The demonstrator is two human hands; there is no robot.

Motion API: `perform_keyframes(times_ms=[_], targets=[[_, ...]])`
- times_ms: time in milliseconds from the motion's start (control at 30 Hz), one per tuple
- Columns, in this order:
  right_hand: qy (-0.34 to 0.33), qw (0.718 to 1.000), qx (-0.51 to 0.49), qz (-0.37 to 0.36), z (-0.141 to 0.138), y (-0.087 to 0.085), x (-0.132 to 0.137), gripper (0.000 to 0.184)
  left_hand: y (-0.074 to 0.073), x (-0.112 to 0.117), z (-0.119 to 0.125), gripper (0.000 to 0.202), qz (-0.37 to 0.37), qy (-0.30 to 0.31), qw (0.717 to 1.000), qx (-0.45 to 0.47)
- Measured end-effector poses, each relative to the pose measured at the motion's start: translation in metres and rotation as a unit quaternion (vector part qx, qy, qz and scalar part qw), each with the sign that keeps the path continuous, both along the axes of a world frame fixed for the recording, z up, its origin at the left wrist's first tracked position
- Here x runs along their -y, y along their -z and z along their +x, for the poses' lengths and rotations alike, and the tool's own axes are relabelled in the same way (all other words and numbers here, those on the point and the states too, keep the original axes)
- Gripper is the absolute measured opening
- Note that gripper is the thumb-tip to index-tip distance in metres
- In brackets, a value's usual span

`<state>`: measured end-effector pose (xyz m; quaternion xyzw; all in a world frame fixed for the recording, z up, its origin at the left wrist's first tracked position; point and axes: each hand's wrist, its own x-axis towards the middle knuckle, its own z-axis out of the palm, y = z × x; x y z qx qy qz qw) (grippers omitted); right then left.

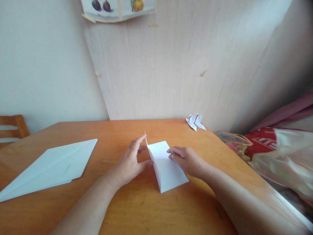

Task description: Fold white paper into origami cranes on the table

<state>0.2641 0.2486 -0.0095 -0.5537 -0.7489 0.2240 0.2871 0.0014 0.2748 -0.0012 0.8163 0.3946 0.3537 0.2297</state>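
A small white sheet of paper with a crease lies on the table in front of me. Its left part stands up, seen almost edge-on. My left hand is at that raised part, its index fingertip by the upper edge and its thumb against the lower side. On the paper's right edge rests my right hand, thumb and index finger close together and the other fingers curled. The underside of the right fingers is hidden.
Larger folded white sheets lie at the left of the wooden table. Folded paper figures stand at the back right corner. Plastic bags sit beyond the right edge; a wooden chair is at far left.
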Motion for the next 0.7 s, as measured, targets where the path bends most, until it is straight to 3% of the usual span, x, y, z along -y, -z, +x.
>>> perform_keyframes(times_ms=[167,367,500,600,700], targets=[[0.053,0.991,-0.114,-0.040,0.003,0.004,-0.009,0.034,0.008,-0.001,0.007,0.071,-0.013,0.013,1.000,-0.019],[0.119,0.954,-0.255,-0.103,0.003,0.000,-0.012,0.044,0.008,0.002,0.014,0.048,0.012,0.079,0.992,-0.097],[0.138,0.963,-0.226,-0.052,0.007,0.000,-0.014,0.050,0.010,0.004,0.016,0.044,0.011,0.098,0.984,-0.147],[0.144,0.978,-0.149,0.032,0.010,0.000,-0.015,0.044,0.011,0.004,0.015,0.035,0.020,0.110,0.976,-0.185],[0.132,0.986,-0.090,0.056,0.010,-0.002,-0.013,0.037,0.010,0.003,0.013,0.030,0.035,0.117,0.970,-0.211]])
